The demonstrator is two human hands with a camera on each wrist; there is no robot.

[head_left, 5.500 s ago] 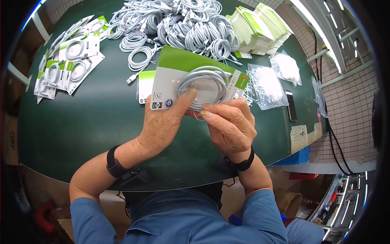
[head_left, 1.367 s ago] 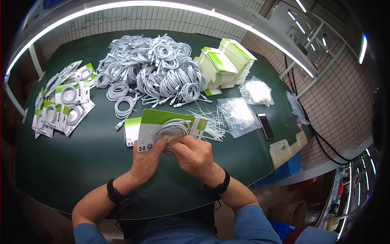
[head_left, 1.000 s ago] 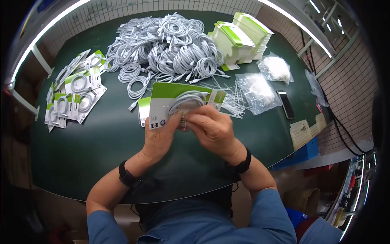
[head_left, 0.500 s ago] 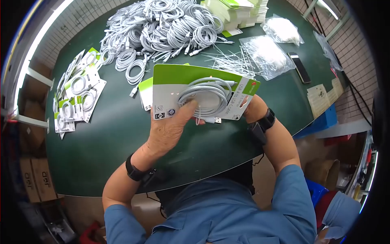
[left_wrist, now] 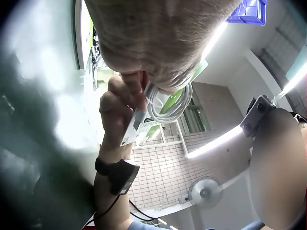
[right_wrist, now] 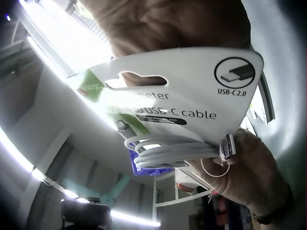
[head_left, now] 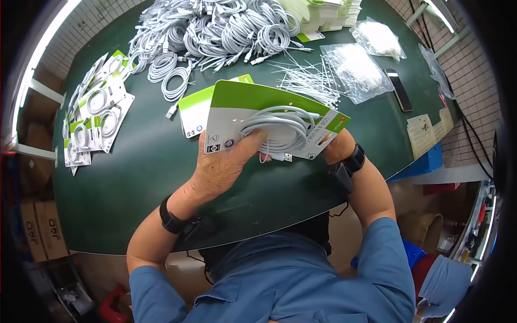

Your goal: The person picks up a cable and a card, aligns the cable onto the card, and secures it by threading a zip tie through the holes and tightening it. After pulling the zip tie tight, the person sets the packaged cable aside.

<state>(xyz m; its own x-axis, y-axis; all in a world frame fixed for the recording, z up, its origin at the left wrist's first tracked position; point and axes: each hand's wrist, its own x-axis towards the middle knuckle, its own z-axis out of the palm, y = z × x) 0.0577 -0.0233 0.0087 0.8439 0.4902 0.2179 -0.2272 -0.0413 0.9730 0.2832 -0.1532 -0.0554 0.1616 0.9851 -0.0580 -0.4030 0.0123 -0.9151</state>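
Observation:
In the head view, my left hand (head_left: 218,167) holds a green and white retail card (head_left: 231,99), its thumb pressing a coiled light-grey USB cable (right_wrist: 177,151) against the front. The USB-A plug (head_left: 288,157) sticks out below the coil. A thin white tie loop (right_wrist: 216,173) hangs near that plug in the right wrist view. My right hand (head_left: 340,145) is behind the card's right end, fingers mostly hidden from the head view. From the left wrist, bent fingers of the right hand (left_wrist: 116,112) show at the card's back; what they hold, I cannot tell.
A second card (head_left: 194,110) lies flat behind my left hand. Finished-looking carded cables (head_left: 97,102) pile at left. Loose coiled cables (head_left: 215,35) heap at the back, beside card stacks (head_left: 328,13). Loose ties (head_left: 307,81), tie bags (head_left: 358,72) and a phone (head_left: 398,89) lie right.
My right hand has gone from the front of the coil to behind the card's right end. Over the last half second the card has tilted slightly; the left thumb stays on the coil.

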